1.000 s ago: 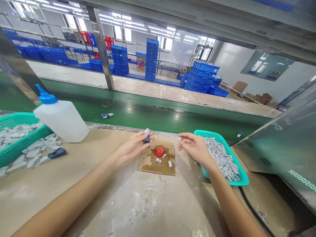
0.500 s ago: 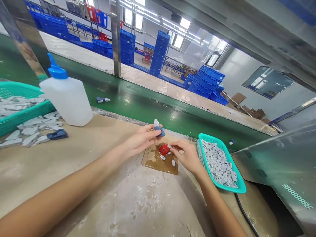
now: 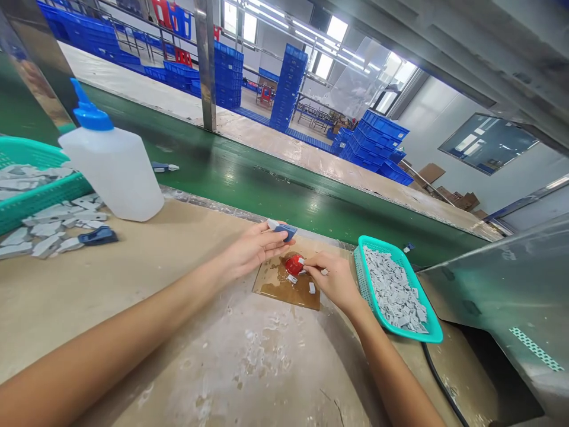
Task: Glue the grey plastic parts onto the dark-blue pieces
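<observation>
Left hand (image 3: 252, 251): thumb and fingers closed on dark-blue elongated part with whitish end (image 3: 288, 230), held up near far edge of wet brown square plate (image 3: 284, 294); long axis roughly crosswise, whitish end leftward, blue end rightward. Right hand (image 3: 336, 279): narrow fingertip pinch on small pale-grey piece (image 3: 301, 261), at glossy red round cap (image 3: 292, 265) on plate; contact with cap cannot be told. Blue part lies left of and beyond right fingertips; right hand nearer cap.
</observation>
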Tool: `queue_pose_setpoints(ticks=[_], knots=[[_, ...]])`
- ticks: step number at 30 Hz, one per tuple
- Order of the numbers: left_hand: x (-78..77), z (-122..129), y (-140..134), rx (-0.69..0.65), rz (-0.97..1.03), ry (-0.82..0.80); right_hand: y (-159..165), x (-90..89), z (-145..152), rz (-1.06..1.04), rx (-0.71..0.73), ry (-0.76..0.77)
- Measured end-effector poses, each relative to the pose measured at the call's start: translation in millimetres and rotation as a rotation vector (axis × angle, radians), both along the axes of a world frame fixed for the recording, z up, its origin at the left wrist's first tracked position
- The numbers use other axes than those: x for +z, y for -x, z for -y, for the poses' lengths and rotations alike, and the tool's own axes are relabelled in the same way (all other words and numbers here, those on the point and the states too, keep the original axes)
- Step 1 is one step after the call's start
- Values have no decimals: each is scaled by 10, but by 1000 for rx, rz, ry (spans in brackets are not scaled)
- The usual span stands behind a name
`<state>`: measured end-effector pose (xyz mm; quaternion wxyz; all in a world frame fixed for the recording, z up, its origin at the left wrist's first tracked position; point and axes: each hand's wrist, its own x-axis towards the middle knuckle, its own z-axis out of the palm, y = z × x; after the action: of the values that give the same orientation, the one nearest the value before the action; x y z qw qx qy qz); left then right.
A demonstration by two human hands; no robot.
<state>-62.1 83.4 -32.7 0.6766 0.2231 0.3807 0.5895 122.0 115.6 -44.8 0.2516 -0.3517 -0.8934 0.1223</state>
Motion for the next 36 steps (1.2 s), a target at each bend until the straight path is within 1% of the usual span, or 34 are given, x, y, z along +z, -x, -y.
queue_pose_setpoints(ticks=[5, 11, 15, 17, 20, 21, 23, 25, 28, 30, 32, 36], knots=[[-12, -6, -14, -2, -64, -19, -2, 10, 8, -89, 13, -50], [15, 5, -4, -17, -239, -75, 11, 39, 32, -146, 27, -122], [32, 10, -4, -39, -327, -111, 21, 53, 44, -168, 26, -135], [38, 15, -8, -51, -378, -144, 23, 50, 41, -174, 23, -122], [47, 22, -16, -78, -436, -192, 25, 53, 40, -170, 11, -58], [51, 25, -19, -89, -451, -203, 27, 61, 44, -198, -9, -41], [57, 33, -26, -114, -478, -213, 29, 89, 61, -323, -73, -22], [62, 42, -34, -145, -492, -214, 34, 126, 85, -469, -113, 32], [64, 56, -50, -174, -507, -203, 47, 172, 122, -580, -85, 137], [60, 61, -62, -181, -520, -197, 61, 184, 140, -588, -64, 149], [55, 64, -76, -187, -517, -204, 77, 182, 151, -570, -57, 130], [63, 81, -100, -188, -440, -184, 93, 163, 152, -515, -22, 81]])
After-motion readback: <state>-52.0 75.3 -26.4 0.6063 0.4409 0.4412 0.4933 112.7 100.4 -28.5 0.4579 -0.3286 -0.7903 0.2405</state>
